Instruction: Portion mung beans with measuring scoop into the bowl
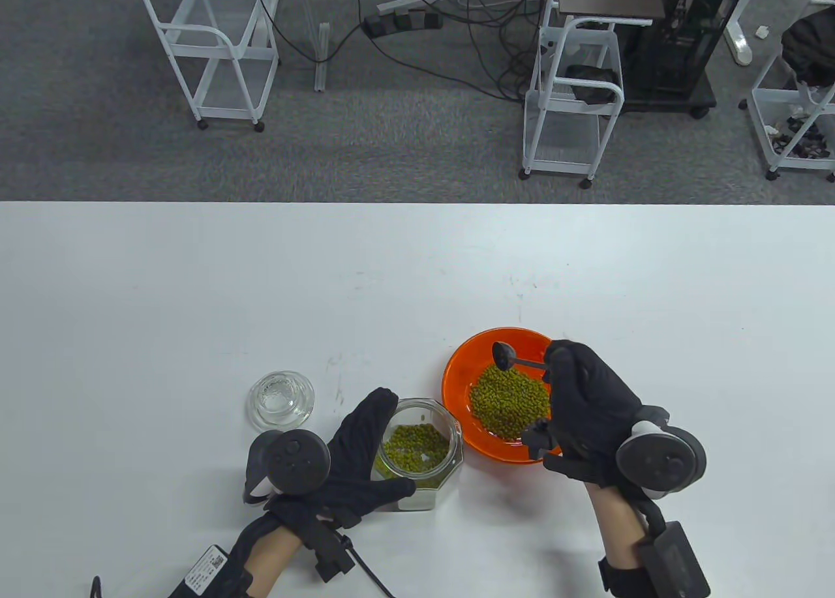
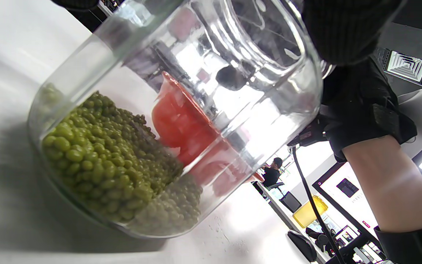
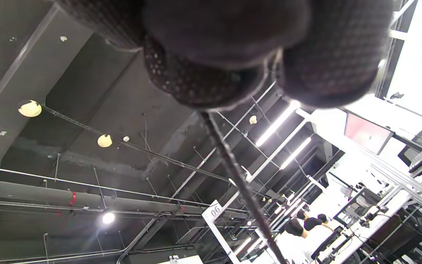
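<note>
1. Glass jar (image 1: 421,451) of mung beans (image 1: 415,449), near the table (image 1: 196,298) front edge, lid off; steadied by left hand (image 1: 352,458), fingers curled round its side. Heavy, slick, breakable: best gripped by the body.
2. Right hand (image 1: 584,415) pinching measuring scoop (image 1: 505,355) by its thin handle; light, stiff, apparently empty.
3. Orange bowl (image 1: 466,357), just beside jar, already holding beans.
4. Glass lid (image 1: 282,399) left of jar.

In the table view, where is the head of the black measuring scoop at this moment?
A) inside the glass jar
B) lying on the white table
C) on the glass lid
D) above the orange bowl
D: the right hand holds the measuring scoop with its head over the orange bowl, above the pile of mung beans.
</note>
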`<state>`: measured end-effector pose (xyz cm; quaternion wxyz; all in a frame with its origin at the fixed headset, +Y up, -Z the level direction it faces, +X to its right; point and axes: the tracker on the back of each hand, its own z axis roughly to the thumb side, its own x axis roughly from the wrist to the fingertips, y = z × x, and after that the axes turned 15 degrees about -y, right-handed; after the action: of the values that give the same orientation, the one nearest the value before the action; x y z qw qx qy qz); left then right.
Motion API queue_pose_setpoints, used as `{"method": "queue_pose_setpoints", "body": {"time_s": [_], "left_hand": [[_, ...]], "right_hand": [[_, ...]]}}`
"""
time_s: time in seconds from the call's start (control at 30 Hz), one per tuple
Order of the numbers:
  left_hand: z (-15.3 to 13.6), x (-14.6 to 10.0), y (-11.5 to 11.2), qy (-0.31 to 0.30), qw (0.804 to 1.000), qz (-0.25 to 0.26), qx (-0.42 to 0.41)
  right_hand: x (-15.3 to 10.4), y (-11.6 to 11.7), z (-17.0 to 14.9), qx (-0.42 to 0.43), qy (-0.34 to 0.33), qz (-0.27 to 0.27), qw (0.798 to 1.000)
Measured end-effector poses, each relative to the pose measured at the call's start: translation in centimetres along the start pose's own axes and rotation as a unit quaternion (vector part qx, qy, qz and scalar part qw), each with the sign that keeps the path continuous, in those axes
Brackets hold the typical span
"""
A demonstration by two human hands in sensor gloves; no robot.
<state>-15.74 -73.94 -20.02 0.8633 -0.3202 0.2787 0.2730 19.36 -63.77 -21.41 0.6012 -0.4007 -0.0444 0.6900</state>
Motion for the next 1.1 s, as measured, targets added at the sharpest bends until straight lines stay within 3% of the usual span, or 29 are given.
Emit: {"method": "queue_pose_setpoints", "body": {"time_s": [0.17,0.33,0.43,0.7,0.93,1.1], "left_hand": [[0.0,0.0,0.0,0.0,1.0,0.0,0.0],[0.0,0.0,0.0,0.0,1.0,0.0,0.0],[0.0,0.0,0.0,0.0,1.0,0.0,0.0],[0.0,0.0,0.1,-0.001,1.0,0.001,-0.001],[0.0,0.0,0.1,-0.001,1.0,0.001,-0.001],[0.0,0.0,0.1,-0.001,1.0,0.001,-0.001]], "right_hand": [[1.3,-0.7,1.8,0.092,0.017,-0.026,0.995],[2.3,-0.4,4.8,0.16,-0.008,-0.01,0.987],[2.6,0.7,6.8,0.204,-0.026,0.067,0.976],[0.9,5.7,9.1,0.109,-0.07,0.251,0.959],[-0.6,8.3,10.0,0.041,-0.104,0.341,0.933],[-1.3,9.1,9.7,0.041,-0.076,0.393,0.916]]}}
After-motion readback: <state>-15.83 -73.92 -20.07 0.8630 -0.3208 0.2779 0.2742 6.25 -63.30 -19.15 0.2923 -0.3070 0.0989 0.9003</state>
